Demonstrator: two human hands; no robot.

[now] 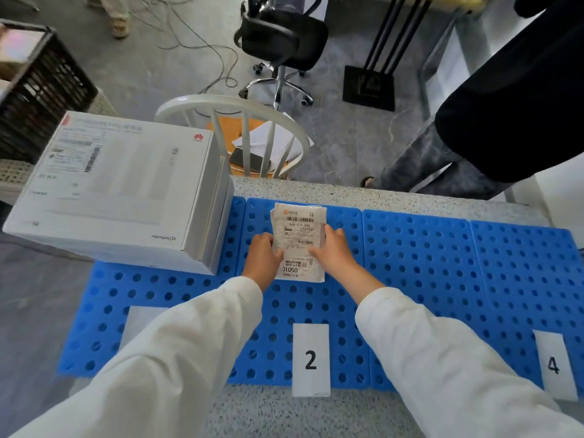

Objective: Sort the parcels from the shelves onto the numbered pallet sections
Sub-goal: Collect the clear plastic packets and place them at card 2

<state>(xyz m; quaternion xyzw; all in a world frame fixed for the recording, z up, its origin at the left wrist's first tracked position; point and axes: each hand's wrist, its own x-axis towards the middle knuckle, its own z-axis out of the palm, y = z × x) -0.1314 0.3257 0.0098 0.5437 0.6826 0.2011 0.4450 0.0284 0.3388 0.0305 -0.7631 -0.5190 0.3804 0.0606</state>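
Both hands pinch the small parcel [298, 243]: left hand [262, 256] and right hand [333, 249] on opposite side edges, over the blue pallet [417, 263] section by label 2 [311, 358]. Looks light, soft, crinkly; edge grips suit it.

Past the far edge, a white spindle-back chair [234, 104], papers [256, 134] and a dark phone [249, 158] on its orange seat. Farther off, a black office chair [284, 39]. Far left, a black crate [47, 90]. Far right, a standing person [521, 90].
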